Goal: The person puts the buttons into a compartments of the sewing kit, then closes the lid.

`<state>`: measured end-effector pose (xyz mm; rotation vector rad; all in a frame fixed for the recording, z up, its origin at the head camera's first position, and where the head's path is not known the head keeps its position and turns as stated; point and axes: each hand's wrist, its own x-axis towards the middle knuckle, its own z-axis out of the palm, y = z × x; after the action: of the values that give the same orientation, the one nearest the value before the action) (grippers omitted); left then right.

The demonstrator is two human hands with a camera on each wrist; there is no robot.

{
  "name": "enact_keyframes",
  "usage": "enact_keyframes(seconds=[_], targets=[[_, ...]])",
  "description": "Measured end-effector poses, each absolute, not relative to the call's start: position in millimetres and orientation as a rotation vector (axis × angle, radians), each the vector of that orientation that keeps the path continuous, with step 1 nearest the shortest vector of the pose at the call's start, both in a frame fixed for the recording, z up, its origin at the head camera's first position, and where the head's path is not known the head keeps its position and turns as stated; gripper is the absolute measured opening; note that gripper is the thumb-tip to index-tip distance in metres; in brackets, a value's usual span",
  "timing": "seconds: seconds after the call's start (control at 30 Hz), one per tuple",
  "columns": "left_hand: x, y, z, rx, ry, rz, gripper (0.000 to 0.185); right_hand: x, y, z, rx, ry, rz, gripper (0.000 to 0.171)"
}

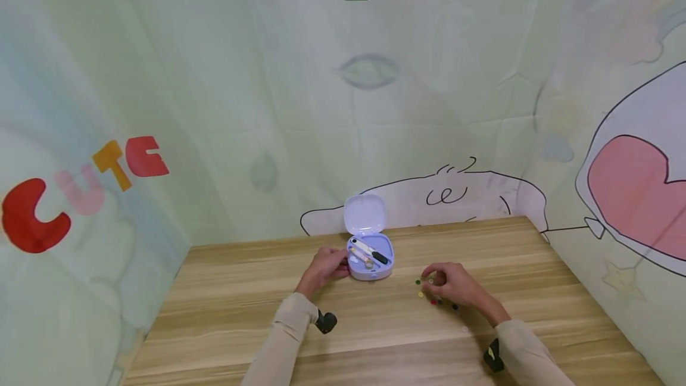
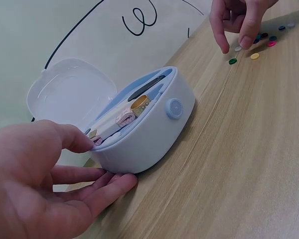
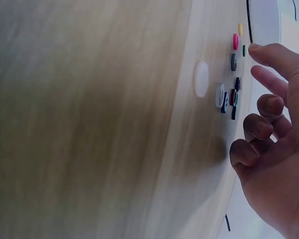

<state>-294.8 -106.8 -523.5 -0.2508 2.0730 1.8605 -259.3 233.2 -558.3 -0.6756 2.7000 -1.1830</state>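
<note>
A pale blue sewing box [image 1: 370, 274] stands on the table with its lid [image 1: 365, 214] raised. My left hand [image 1: 324, 265] holds its left side, the thumb at the rim and the fingers low against the wall. Inside lie a white tool with a black end [image 1: 379, 257], a gold thimble [image 2: 140, 105] and a folded tape measure [image 2: 125, 117]. Right of the box, my right hand [image 1: 455, 285] hovers over several small loose buttons, thumb and forefinger apart with nothing between them. A green button [image 2: 232, 61], a yellow button [image 2: 255, 56] and a pink button [image 3: 235, 42] lie near the fingertips.
The wooden table [image 1: 225, 314] reaches back to a printed cloth backdrop [image 1: 268, 106], with the raised lid close to it. A white button [image 3: 201, 79] lies nearer the front than the others. Side cloths flank the table left and right.
</note>
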Motion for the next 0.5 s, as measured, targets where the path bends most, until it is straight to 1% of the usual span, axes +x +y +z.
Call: enact_keyframes(seconds=[0.2,0.5], targets=[[-295.4,-106.1,-524.9,-0.261,2.090,1.846,0.033,-261.6,230.8,-560.6,-0.696,2.752,-1.100,0.021],[-295.9,-105.9,-526.6,-0.253,2.089,1.859,0.034,-265.2,226.2,-559.6,-0.792,2.753,-1.088,0.013]])
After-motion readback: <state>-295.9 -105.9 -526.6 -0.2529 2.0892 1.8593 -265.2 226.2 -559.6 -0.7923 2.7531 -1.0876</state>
